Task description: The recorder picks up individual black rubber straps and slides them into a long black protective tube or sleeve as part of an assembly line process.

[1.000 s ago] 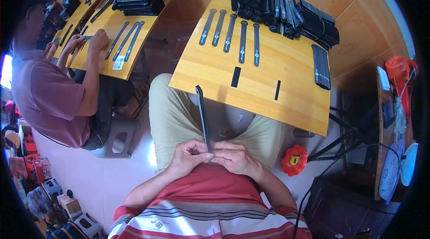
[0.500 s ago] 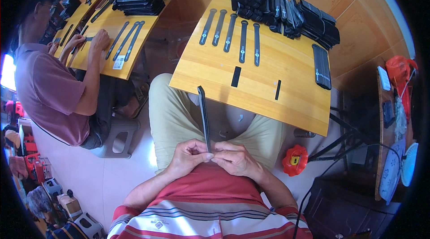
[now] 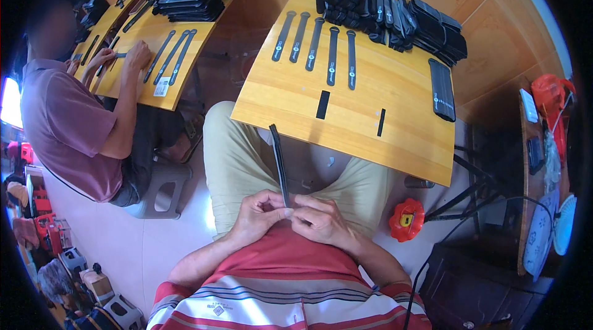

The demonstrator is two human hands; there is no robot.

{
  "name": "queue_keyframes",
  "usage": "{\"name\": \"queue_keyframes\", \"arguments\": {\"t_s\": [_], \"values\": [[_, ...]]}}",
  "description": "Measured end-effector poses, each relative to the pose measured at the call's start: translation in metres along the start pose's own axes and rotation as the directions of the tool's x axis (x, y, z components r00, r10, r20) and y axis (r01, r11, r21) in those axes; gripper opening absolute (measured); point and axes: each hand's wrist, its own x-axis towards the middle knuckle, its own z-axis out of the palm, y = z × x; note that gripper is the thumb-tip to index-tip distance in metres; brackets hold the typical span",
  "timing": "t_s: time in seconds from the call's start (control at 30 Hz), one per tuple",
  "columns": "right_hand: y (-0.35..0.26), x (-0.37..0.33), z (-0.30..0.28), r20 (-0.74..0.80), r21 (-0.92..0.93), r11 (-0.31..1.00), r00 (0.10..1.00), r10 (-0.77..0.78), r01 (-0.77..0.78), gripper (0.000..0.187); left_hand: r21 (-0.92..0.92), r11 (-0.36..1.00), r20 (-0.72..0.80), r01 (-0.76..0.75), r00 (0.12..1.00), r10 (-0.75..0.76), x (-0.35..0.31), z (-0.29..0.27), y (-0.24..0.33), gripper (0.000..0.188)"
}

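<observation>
Over my lap, my left hand pinches the lower end of a long black strap between thumb and fingers. My right hand closes on the same end, fingertips almost meeting the left thumb. The strap stands edge-on, pointing up toward the table's near edge; it looks layered, but how many layers I cannot tell. On the wooden table ahead, several dark straps with rounded ends lie in a row. Closer to me are a short black strip and a thinner one.
Bundled black straps cover the table's back, and a flat strap stack lies at its right edge. A red flower-shaped bowl sits low right. At left, another person works at a second table. A cable hangs at right.
The head view has shifted slightly. The strap's upper end has tipped a little to the left; both hands keep their pinch at its lower end.
</observation>
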Motion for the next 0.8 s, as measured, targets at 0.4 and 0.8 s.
{"name": "queue_keyframes", "arguments": {"t_s": [0.4,0.8], "values": [[-0.009,0.008,-0.003,-0.034,-0.342,0.933,0.991,-0.129,0.11,0.022,-0.177,0.983,-0.135,-0.044,0.991,0.02,0.004,0.006,-0.005,0.016],[0.005,0.005,0.005,-0.026,-0.279,0.957,0.995,-0.097,0.086,0.016,-0.167,0.986,-0.055,0.026,0.998,-0.035,0.001,0.004,0.0,0.018]]}}
